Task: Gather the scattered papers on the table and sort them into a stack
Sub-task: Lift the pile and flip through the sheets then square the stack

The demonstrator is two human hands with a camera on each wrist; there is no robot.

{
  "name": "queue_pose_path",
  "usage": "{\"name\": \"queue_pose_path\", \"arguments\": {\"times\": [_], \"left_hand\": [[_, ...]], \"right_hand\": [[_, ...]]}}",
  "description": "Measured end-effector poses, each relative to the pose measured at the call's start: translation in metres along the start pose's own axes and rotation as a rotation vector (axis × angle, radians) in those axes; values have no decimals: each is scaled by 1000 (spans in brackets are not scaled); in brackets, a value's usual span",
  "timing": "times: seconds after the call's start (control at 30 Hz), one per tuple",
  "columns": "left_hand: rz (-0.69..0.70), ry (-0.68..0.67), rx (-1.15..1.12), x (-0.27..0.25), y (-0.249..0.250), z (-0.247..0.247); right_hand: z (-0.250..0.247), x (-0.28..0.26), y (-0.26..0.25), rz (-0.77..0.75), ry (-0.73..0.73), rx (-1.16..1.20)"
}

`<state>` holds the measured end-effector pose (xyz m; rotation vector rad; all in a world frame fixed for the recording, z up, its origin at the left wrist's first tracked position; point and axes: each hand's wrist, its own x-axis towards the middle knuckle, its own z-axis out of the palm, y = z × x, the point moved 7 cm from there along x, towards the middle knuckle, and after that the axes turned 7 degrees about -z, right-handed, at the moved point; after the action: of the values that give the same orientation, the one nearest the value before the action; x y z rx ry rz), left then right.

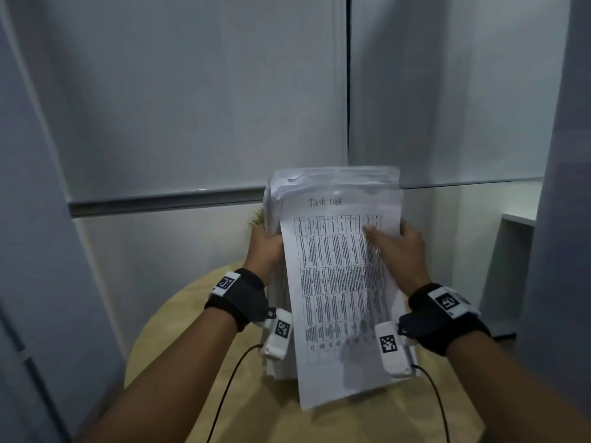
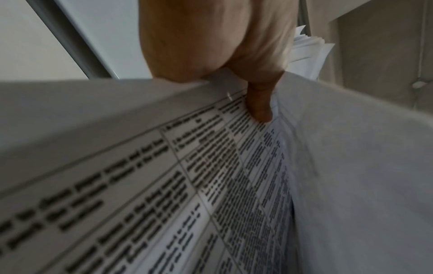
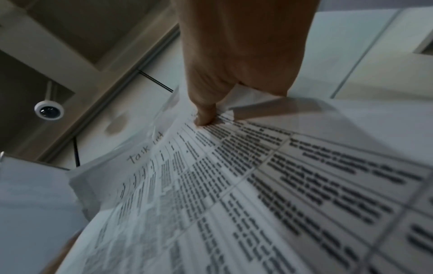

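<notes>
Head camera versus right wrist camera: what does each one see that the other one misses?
Only the head view shows the two black wristbands with checkered tags and green plant tips. Only the right wrist view shows a small white dome camera overhead. Both show the right hand holding the thick stack of white papers, thumb on the printed sheet headed Task List.

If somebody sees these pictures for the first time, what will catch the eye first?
A thick bundle of papers, held upright in the centre over a wooden table. Its front sheet, headed "Task List" in handwriting, hangs lower than the rest. The left hand grips the left edge, the right hand the right edge.
</notes>
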<state>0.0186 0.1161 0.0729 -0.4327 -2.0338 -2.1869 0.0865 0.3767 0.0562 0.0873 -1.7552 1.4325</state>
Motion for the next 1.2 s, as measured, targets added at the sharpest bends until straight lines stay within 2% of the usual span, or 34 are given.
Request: {"name": "queue_pose_path", "arguments": {"times": [0.1,0.23,0.3,0.37,0.43,0.5,0.6,0.67,0.7,0.87,0.9,0.97,1.03,1.07,1.2], "left_hand": [[2,-2,-53,-7,0,0],[-16,-205,-365,-17,1,5],[50,-211,-281,-17,-2,2],[119,-98,-84,-21,0,-5],[128,-14,-56,-19,4,-12],[146,-33,-115,-19,14,-17],[168,-77,-161,-19,26,-25],[172,-92,-159,-14,28,-27],[173,-92,-151,-12,30,-26],[212,-99,-125,-9,51,-25],[226,-102,-132,-7,56,-27],[245,-82,-169,-4,65,-33],[238,-32,-192,-2,68,-37],[232,6,-178,-2,69,-37],[255,194,-45,-6,63,-32]], "right_hand": [[3,-5,-3,10,158,-17],[8,-14,-6,2,269,85],[10,-16,-9,-2,277,50],[13,-17,-19,-30,243,-1],[10,-14,-28,-71,156,-61],[3,-7,-25,-62,1,-102],[-1,-6,-12,85,-308,7],[8,-12,-14,74,-526,-15],[12,-14,-18,29,-570,-42],[12,-5,-52,-205,-387,-64],[11,-2,-54,-205,-393,-26],[10,1,-51,-114,-488,38],[13,-5,-41,-17,-586,12],[15,-10,-37,-13,-584,-27],[22,-25,-24,-65,-343,-49]]}}
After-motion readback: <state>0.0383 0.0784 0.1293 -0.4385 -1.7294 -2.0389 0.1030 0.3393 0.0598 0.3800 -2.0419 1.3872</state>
